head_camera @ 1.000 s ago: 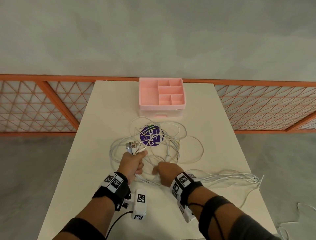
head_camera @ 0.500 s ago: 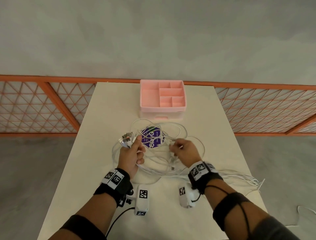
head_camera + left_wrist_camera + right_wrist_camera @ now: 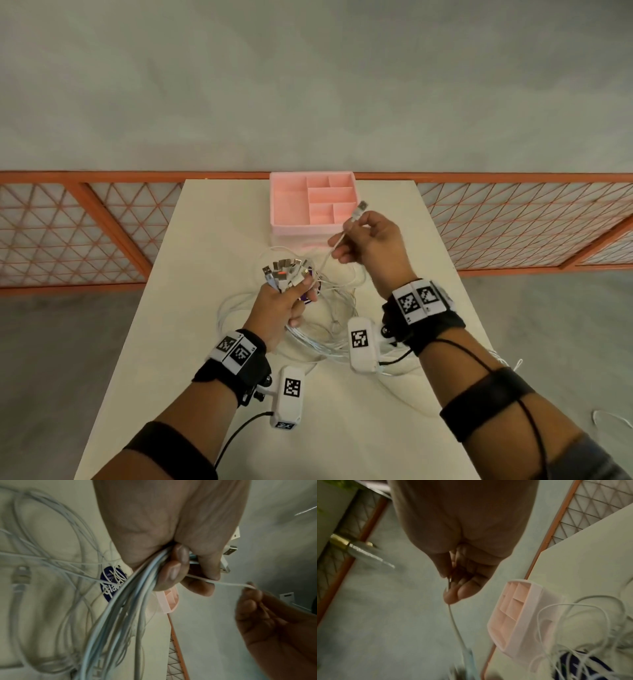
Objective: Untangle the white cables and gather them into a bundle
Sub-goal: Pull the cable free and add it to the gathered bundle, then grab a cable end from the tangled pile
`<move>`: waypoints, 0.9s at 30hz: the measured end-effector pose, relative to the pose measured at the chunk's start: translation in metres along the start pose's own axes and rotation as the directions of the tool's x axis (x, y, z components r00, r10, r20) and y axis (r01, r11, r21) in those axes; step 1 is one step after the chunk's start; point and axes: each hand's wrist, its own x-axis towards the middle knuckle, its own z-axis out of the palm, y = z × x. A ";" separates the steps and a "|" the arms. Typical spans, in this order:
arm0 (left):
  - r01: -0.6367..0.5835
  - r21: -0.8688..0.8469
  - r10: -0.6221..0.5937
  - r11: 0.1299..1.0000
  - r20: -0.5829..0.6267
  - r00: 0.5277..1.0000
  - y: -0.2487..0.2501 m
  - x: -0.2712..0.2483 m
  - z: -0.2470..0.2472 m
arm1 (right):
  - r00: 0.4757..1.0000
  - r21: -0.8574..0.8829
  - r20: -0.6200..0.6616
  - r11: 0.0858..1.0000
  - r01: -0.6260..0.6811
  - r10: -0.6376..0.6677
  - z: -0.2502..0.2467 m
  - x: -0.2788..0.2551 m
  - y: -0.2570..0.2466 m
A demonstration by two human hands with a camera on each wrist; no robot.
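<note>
A tangle of white cables [image 3: 325, 318] lies on the cream table [image 3: 212, 219]. My left hand [image 3: 284, 301] grips a bunch of cables [image 3: 130, 601], their metal plug ends [image 3: 286, 270] fanning out above the fist. My right hand [image 3: 370, 240] is raised in front of the pink box and pinches a single white cable [image 3: 337, 245] just below its USB plug [image 3: 361, 206]. That cable [image 3: 223, 583] runs taut from the left fist to the right fingers [image 3: 453, 596]. More loops [image 3: 573, 622] trail on the table below.
A pink compartment box [image 3: 312, 202] stands at the far middle of the table. A round purple sticker [image 3: 112, 584] lies under the cables. Orange mesh railings [image 3: 68, 233] flank the table on both sides, with grey floor beyond.
My right hand has risen from the pile toward the pink box, drawing one cable's plug end up and out. My left hand has lifted slightly, still gripping the bunch of plug ends.
</note>
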 end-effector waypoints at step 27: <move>0.084 -0.105 -0.101 0.991 -0.168 0.981 0.001 -0.002 0.012 | 0.993 -0.628 0.035 0.770 0.111 -0.115 0.010 -0.018 0.054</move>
